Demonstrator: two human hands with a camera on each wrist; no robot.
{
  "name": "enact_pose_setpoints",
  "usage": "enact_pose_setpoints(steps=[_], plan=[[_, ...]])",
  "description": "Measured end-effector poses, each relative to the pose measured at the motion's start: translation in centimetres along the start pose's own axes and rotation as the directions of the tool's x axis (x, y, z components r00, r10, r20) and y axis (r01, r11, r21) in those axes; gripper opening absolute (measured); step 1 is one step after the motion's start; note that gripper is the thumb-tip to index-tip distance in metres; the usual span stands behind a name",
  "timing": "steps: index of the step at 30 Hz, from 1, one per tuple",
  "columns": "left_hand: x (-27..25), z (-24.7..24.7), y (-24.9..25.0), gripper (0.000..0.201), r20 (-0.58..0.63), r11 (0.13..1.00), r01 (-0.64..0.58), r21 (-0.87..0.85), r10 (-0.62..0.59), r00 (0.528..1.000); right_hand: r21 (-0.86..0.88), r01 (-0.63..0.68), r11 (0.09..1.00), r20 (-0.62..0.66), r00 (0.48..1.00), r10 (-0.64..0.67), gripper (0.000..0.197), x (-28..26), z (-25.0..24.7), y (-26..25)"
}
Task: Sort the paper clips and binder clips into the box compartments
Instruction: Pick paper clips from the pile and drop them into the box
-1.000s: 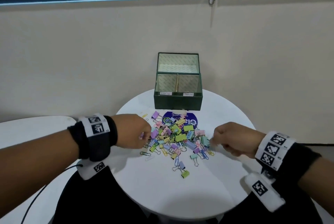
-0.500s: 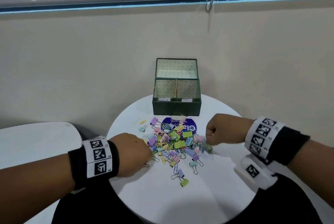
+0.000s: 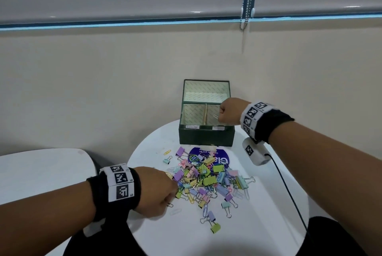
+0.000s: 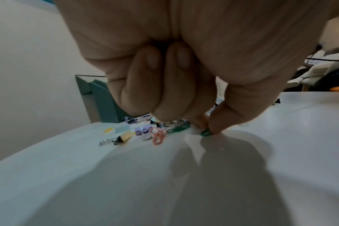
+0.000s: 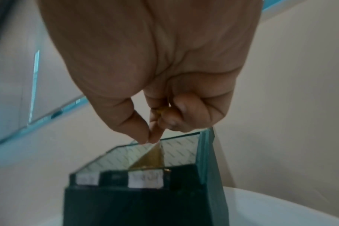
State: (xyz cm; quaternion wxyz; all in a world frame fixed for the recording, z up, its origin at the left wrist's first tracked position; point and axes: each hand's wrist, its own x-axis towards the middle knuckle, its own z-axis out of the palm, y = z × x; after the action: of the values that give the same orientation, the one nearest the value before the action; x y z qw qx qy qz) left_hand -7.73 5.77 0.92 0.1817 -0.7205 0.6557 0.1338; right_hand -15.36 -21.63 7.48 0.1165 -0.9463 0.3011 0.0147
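Note:
A dark green box (image 3: 206, 138) with a rear compartment and two labelled front ones stands at the back of the round white table (image 3: 268, 204). My right hand (image 3: 220, 118) hovers over the front right compartment and pinches a pale paper clip (image 3: 216, 117) that hangs from thumb and forefinger. In the right wrist view the hand (image 5: 148, 139) is just above the box (image 5: 137, 206). A pile of pastel binder clips and paper clips (image 3: 206, 179) lies mid-table. My left hand (image 3: 173, 191) is at its left edge. In the left wrist view the hand (image 4: 207, 128) pinches a green paper clip (image 4: 205, 132) against the tabletop.
A blue round sticker (image 3: 219, 159) lies under the far side of the pile. A second white table (image 3: 41, 173) stands at the left. The wall rises right behind the box. A black cable (image 3: 289, 189) runs from my right wrist over the table's right side.
My right hand has lifted from the pile's right side to above the box's front right compartment, carrying a paper clip. My left hand has stayed low at the pile's left edge.

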Motion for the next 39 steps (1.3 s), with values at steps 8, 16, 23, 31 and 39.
enact_pose_setpoints(steps=[8, 16, 23, 31, 39], plan=[[0.1, 0.7, -0.5, 0.014, 0.014, 0.991, 0.005, -0.135, -0.003, 1.000, -0.017, 0.052, 0.999, -0.020, 0.998, -0.052, 0.036, 2.4, 1.9, -0.1], [1.7, -4.8, -2.5, 0.008, -0.123, 0.948, -0.018, -0.318, -0.022, 0.992, 0.163, 0.189, 0.968, -0.177, 0.971, -0.160, 0.013, -4.5, 2.5, 2.4], [9.9, -11.6, -3.2, 0.014, -0.367, 0.880, 0.033, -0.474, -0.232, 0.901, -0.015, 0.117, 0.993, 0.221, 0.969, -0.111, 0.022, -12.0, 7.3, 4.7], [16.9, -12.6, -0.7, 0.024, -0.348, 0.718, 0.130, -0.683, -0.477, 0.808, 0.117, 0.062, 0.991, 0.107, 0.991, -0.075, 0.027, -10.8, 9.4, 5.5], [13.1, -12.1, -2.6, 0.040, -0.391, 0.634, -0.059, -0.771, -0.399, 0.829, 0.136, 0.071, 0.988, -0.056, 0.996, -0.064, 0.020, -11.1, 9.8, 5.5]])
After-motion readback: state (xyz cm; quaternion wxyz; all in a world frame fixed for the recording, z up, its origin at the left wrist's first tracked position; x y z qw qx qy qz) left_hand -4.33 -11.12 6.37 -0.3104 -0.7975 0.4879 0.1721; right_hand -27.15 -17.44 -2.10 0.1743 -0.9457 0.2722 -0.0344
